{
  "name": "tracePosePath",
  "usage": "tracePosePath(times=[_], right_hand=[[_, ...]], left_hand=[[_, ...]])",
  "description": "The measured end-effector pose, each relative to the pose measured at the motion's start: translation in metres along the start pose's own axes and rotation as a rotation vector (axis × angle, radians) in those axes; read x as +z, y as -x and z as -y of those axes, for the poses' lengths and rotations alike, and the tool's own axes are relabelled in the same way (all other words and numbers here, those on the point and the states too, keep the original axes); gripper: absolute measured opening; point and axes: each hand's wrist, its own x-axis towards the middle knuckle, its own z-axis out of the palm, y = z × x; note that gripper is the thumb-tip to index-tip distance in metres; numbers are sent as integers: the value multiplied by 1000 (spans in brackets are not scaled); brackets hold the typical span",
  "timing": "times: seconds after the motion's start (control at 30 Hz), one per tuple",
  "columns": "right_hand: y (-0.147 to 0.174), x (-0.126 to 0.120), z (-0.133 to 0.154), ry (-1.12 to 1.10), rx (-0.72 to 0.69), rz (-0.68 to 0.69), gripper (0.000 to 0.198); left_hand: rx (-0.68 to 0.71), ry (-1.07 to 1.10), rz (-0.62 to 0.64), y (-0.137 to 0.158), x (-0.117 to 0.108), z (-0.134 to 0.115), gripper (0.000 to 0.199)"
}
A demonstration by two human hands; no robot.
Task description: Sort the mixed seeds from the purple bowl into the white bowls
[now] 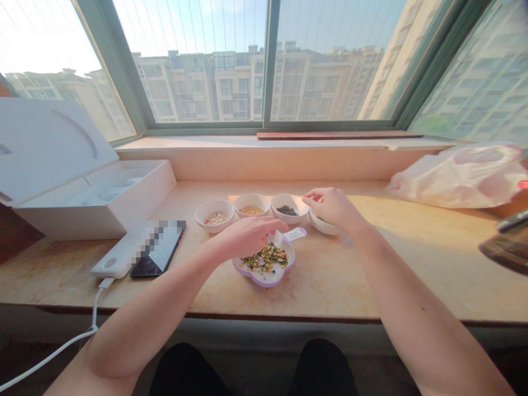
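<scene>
The purple-rimmed dish [267, 284] lay beneath the left hand [247, 237], nearer to it than to the right hand [333, 207]. From the right hand, it was to the left and closer to the front edge of the counter [338, 280]. Its long axis ran slantwise, the short handle [296, 235] pointing toward the back right. The dish had a lobed outline, a pale inside and a loose spread of mixed beans [270, 256], green, yellow and a few black. The left hand hung palm down over its back part, fingers bent; whether they pinched anything could not be told. The right hand was over the fourth bowl [324, 227], fingers drawn in near its left rim; a bean between them could not be made out. Leftward in a row, the third bowl [289, 219] held black beans [286, 210], the second bowl [266, 207] yellow grains [251, 210], the first bowl [213, 227] pale flat pieces [216, 218]. Farther left lay a phone [155, 260] and a white device [113, 258], before an open white box [138, 201]; a plastic bag [457, 176] slumped along the back edge, right.
</scene>
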Motion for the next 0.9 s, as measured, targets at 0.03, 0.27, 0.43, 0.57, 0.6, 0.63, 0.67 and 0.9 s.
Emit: tracePosePath(times=[0.03,0.27,0.43,0.57,0.6,0.63,0.67,0.9], right_hand=[[2,2,5,-109,-47,15,29],[21,21,37,-782,-99,592,40],[24,34,43,-892,-102,628,42],[25,37,43,-886,-81,638,43],[25,37,43,-877,-81,645,42],[26,37,44,-867,-81,644,42],[26,36,44,-855,-82,636,41],[15,34,32,-492,-150,139,31]], left_hand=[[-17,-1,-52,0,0,1,57],[-18,39,-331,-4,3,12,46],[47,67,-333,-3,5,12,36],[52,62,-273,-1,4,7,34],[49,60,-265,-1,4,5,33],[40,56,-263,-1,4,4,32],[25,52,-264,-1,3,3,31],[-137,-43,-44,3,-12,3,17]])
